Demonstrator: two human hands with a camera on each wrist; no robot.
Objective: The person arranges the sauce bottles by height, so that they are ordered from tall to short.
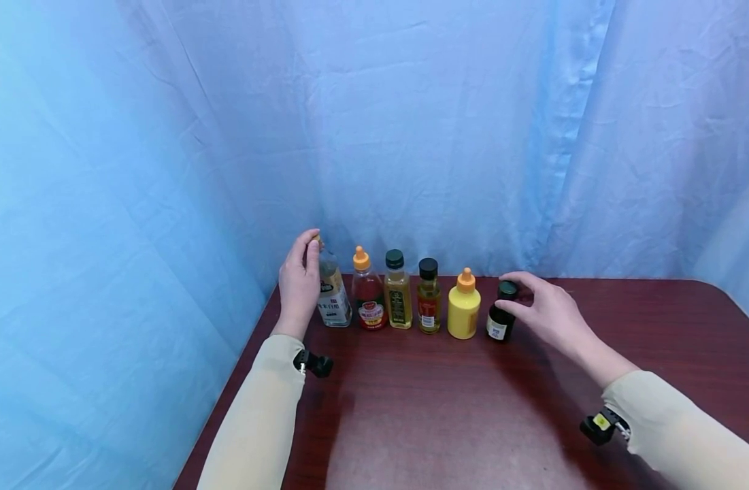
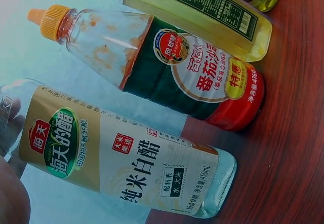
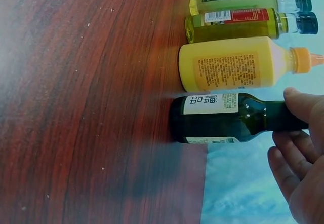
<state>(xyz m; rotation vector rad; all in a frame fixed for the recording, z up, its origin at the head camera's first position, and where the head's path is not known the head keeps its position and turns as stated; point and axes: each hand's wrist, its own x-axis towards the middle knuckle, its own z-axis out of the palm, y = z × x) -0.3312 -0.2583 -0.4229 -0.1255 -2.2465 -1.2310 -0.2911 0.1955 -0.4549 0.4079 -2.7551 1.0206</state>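
Observation:
At the left end of a row of bottles, my left hand (image 1: 301, 282) grips the top of a clear white vinegar bottle (image 2: 126, 158). My right hand (image 1: 552, 309) holds the neck of a small dark glass bottle (image 3: 217, 117) with a green cap at the right end, thumb on one side and fingers on the other. Both bottles stand upright on the table. Between them are a ketchup squeeze bottle (image 1: 369, 299) with an orange nozzle, a square oil bottle (image 1: 398, 299) with a green cap, an oil bottle (image 1: 428, 299) with a black cap and a yellow squeeze bottle (image 1: 464, 312).
The dark red wooden table (image 1: 441, 408) extends in front of the row and to its right. Blue curtain cloth (image 1: 411, 136) hangs close behind the bottles and along the left side. The table's back right corner is rounded.

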